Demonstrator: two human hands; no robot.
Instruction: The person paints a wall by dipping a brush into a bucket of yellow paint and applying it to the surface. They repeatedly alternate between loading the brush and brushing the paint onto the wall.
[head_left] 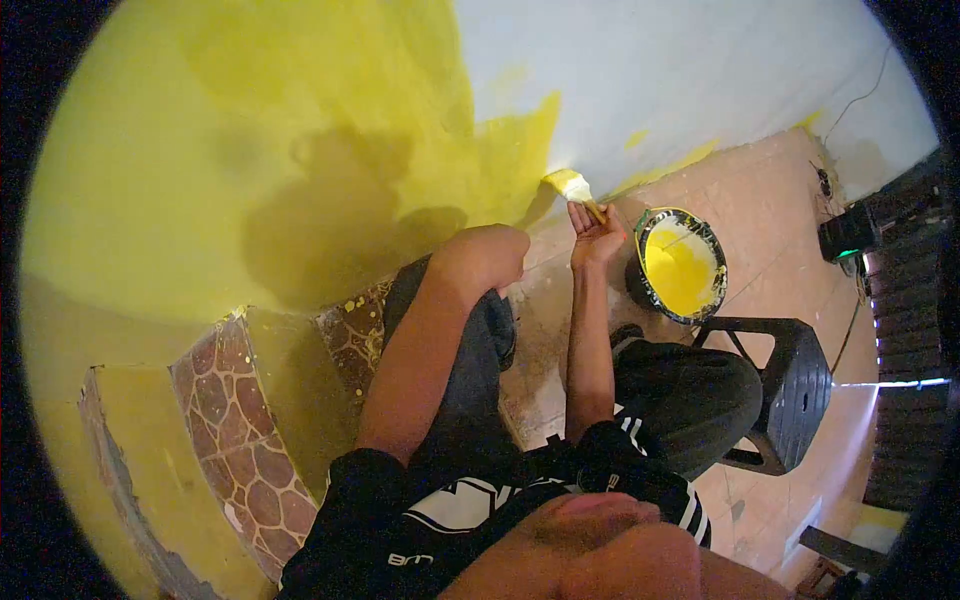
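Note:
My right hand [596, 240] grips a paintbrush [572, 187] by its handle, fingers partly spread along it. Yellow paint coats the bristles, which are at the foot of the wall [640, 80], by the edge between yellow and white. Close to that hand, on its right, a dark bucket [634, 275] stands on the floor with yellow paint [680, 272] inside. My left hand [488, 258] rests bent over my left knee; its fingers are mostly hidden, so I cannot make out whether they are closed.
Right of my leg stands a black plastic stool [795, 395]. Steps with stone-patterned fronts [245, 450] lie at the left. Tiled floor [765, 215] runs along the wall. A black device with a green light [848, 240] and a cable are at the far right.

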